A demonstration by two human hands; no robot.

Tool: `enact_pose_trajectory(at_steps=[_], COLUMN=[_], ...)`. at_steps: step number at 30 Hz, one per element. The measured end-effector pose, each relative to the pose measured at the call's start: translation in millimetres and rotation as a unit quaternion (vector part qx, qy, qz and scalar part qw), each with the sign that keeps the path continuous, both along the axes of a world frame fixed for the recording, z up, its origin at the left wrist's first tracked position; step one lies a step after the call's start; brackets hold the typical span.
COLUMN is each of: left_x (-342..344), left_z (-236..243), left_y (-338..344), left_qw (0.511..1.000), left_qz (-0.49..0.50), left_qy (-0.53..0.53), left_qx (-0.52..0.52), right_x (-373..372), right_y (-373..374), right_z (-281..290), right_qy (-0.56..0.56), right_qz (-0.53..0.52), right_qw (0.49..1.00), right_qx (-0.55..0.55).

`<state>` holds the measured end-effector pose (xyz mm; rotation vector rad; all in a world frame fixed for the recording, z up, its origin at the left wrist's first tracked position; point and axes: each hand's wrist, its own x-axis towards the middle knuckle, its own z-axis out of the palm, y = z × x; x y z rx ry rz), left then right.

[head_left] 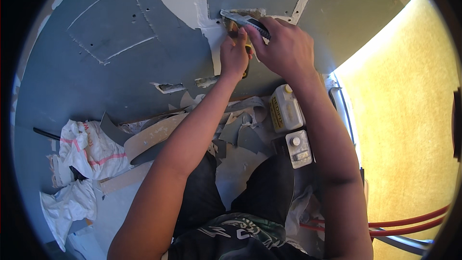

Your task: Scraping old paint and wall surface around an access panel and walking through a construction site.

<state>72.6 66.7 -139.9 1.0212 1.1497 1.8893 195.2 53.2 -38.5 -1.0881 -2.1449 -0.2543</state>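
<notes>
High on the grey wall board is a rough cut opening [256, 12] with white filler strips around it. My right hand [284, 48] grips a silver-and-black utility knife [240, 18], its front end at the opening's upper left. Just left of it, my left hand [233, 55] is closed on a yellow-and-black handled tool [246, 71], whose upper end is partly hidden behind the knife and fingers.
Below lie torn board scraps [156, 139], white woven sacks [82, 149], a pale plastic jug [284, 108] and a smaller container [298, 149]. Two smaller cuts [171, 88] mark the board. Red hoses [404, 224] cross a bright yellow surface [399, 130] at right.
</notes>
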Motion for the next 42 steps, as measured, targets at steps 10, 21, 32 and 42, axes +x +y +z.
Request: enact_pose_trajectory(at_steps=[10,21,32,42], left_x=[0.0,-4.1,-4.4,-6.3], left_z=[-5.0,-15.1,-12.1,-14.1], left_y=[5.2,15.9,8.4,14.6], left_qw=[0.997,0.996,0.997,0.995], left_qz=[0.003,-0.03,-0.019,-0.055], left_qy=[-0.064,-0.084,-0.061,-0.084], left_qx=[-0.041,-0.006,-0.049,-0.007], right_x=[1.4,25.8,79.9,14.7], right_y=[-2.7,11.9,-47.1,-7.0], right_z=[8.4,3.7,38.5,7.0], right_qy=[-0.095,-0.109,0.004,-0.026], right_qz=[-0.019,-0.019,-0.075,-0.017], right_qw=[0.995,0.993,0.995,1.0], right_qx=[-0.009,0.029,0.066,0.003])
